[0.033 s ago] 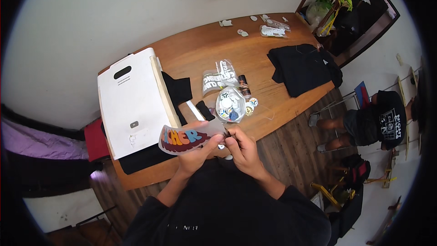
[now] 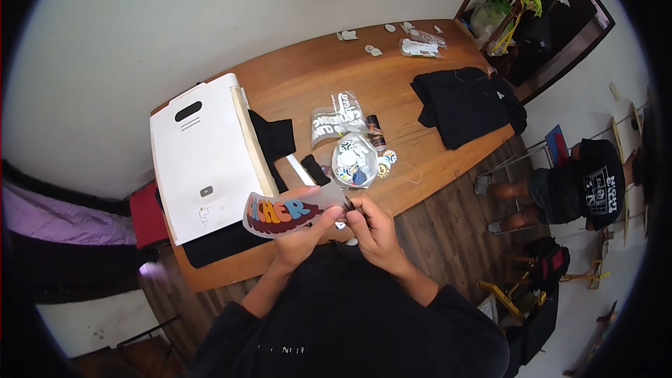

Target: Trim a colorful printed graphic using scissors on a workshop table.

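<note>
My left hand (image 2: 302,241) grips a curved sheet of clear transfer film (image 2: 313,208) printed with colourful lettering over a dark red shape. The sheet bends up over the table's near edge. My right hand (image 2: 376,233) is closed at the film's right end, its thumb and fingers pinched together beside my left thumb. A small dark thing shows between those fingertips, too hidden to name. Just beyond my hands stands a clear bag or tub (image 2: 355,161) holding round printed stickers. Next to it lie another printed film sheet (image 2: 339,119) and a dark cylinder with an orange mark (image 2: 376,131).
A large white heat press (image 2: 203,161) covers the table's left end, with black cloth (image 2: 274,138) beside it. Folded black garments (image 2: 462,105) lie on the right. White cut pieces (image 2: 420,47) are at the far edge. A person in dark clothes (image 2: 595,185) stands at right.
</note>
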The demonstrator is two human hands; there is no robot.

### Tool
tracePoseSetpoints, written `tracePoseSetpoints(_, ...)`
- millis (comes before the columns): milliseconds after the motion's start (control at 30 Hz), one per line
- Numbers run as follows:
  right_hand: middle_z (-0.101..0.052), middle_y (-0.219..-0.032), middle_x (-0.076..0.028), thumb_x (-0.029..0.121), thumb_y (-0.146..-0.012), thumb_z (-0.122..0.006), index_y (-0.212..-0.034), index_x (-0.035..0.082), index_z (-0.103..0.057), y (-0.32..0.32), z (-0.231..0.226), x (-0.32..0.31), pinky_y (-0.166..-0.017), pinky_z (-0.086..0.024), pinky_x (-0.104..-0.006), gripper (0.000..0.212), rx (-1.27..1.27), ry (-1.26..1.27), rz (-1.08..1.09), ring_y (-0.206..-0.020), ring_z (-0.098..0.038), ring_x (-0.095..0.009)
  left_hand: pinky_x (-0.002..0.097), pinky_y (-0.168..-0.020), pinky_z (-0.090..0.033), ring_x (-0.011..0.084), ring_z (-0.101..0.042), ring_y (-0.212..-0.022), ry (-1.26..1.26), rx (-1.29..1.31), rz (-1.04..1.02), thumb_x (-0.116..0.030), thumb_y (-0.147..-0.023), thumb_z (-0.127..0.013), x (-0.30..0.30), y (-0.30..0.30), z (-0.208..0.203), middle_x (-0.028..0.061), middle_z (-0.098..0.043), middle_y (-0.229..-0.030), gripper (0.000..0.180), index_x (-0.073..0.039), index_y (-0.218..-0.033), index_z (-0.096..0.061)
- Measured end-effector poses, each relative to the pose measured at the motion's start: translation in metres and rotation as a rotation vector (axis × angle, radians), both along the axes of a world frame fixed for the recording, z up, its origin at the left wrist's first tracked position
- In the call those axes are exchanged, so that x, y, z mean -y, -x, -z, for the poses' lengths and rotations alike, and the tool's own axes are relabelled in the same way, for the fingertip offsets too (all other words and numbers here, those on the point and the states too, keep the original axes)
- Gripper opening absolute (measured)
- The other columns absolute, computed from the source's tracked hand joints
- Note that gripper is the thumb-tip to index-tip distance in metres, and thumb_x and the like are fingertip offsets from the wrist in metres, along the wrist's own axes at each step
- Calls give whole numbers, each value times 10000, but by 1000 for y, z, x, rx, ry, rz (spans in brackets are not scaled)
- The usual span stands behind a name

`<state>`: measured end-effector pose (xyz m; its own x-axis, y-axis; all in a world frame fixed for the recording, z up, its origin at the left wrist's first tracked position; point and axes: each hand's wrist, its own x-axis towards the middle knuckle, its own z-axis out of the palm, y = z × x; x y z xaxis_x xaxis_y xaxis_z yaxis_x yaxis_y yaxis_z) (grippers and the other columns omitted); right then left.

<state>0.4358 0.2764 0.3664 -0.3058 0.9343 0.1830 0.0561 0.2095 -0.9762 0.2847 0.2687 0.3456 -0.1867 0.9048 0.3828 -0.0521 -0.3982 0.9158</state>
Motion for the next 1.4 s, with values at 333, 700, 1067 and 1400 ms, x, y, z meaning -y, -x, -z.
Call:
tracePoseSetpoints(333, -617, -799, -125, 87, -916, -514, -952, -26, -537, 1, 1, 0, -644, -469, -278, 121, -9, -23, 10, -742, -637, -203, 234, -705, -528, 139, -631, -826, 3, 91, 1, 15, -724, -747, -1, -3, -4, 98, -600, -948, 457, 24, -1101, -490)
tracePoseSetpoints(700, -614, -794, -121, 95, -918, -516, -948, -28, -540, 1, -2, -2, -627, -467, -275, 129, 2, -39, 15, -728, -634, -192, 236, -705, -531, 140, -630, -825, -18, 36, -2, 17, -724, -746, -3, -1, -2, 95, -594, -959, 459, 21, -1107, -491)
tracePoseSetpoints(1067, -602, -780, -123, 94, -914, -521, -936, -22, -539, 0, -6, -4, -598, -447, -275, 121, 35, -26, -16, -692, -621, -200, 233, -704, -525, 132, -617, -823, -22, 19, -20, 10, -725, -747, -3, 2, 1, 93, -580, -964, 473, 11, -1110, -472)
tracePoseSetpoints(1400, -612, -776, -114, 101, -920, -511, -947, -20, -544, 2, -3, -2, -589, -449, -269, 128, 30, -4, 11, -681, -619, -185, 232, -701, -526, 131, -624, -820, -17, 56, -10, 18, -720, -750, -2, 0, -2, 90, -593, -950, 456, 19, -1097, -492)
